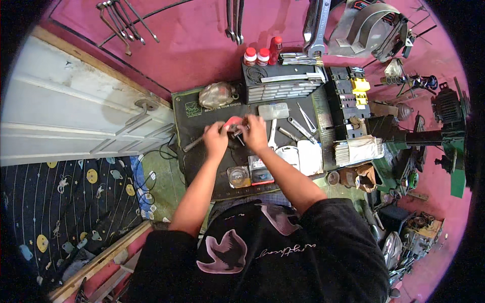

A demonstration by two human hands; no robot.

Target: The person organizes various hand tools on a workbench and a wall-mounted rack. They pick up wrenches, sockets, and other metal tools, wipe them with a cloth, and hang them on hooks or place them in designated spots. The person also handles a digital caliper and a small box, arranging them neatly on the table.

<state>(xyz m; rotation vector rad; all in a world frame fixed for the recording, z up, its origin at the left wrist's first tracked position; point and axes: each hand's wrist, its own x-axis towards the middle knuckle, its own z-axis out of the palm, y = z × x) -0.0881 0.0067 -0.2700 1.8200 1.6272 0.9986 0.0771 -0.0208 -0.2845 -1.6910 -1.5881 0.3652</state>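
Over the middle of the dark mat (199,121), my left hand (216,139) and my right hand (255,132) come together around a small red piece (233,121). The fingers of both hands are closed at it. A metal part shows beneath the red piece, but the fingers cover most of it, so its kind is unclear. Beside my left hand lies a tool with a long handle (193,144). A clear plastic case (274,111) and a wrench (273,134) lie to the right of my right hand. Two small packages (238,177) (260,174) sit between my forearms.
A drawer cabinet (283,93) bearing a caliper (293,78) and red-capped bottles (250,56) stands at the back. Another wrench (302,130), tweezers (306,117) and white sheets (309,156) lie right. A crumpled bag (217,95) is back left, near the white door (76,101).
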